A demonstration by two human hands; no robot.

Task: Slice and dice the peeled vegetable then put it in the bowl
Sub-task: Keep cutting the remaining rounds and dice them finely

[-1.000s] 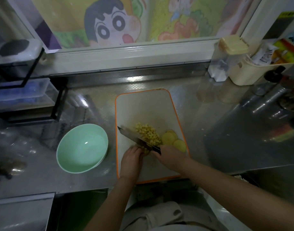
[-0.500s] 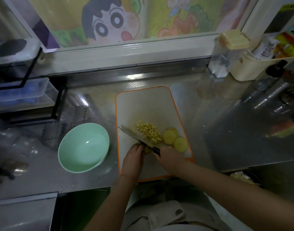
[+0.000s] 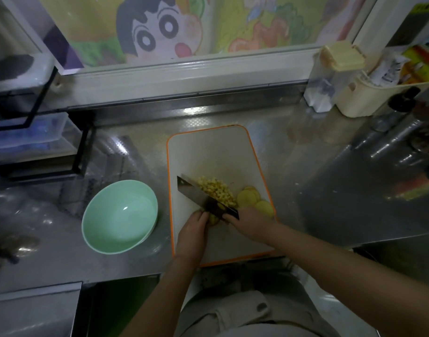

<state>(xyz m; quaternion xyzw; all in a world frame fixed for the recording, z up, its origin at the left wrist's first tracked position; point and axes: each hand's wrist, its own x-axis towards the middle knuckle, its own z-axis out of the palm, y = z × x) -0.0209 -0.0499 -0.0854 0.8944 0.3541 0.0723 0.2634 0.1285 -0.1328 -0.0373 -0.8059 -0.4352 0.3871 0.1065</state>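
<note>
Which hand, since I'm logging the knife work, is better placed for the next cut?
Right. The right hand grips the cleaver, its blade angled over the vegetable piece on the cutting board; the left hand holds that piece steady beside the blade.

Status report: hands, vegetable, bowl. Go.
Right hand grips broad steel cleaver. Left hand holds yellow vegetable piece at the blade. Yellow diced pile and round slices on orange-rimmed white board; mint-green round bowl empty. Nothing blocking.
</note>
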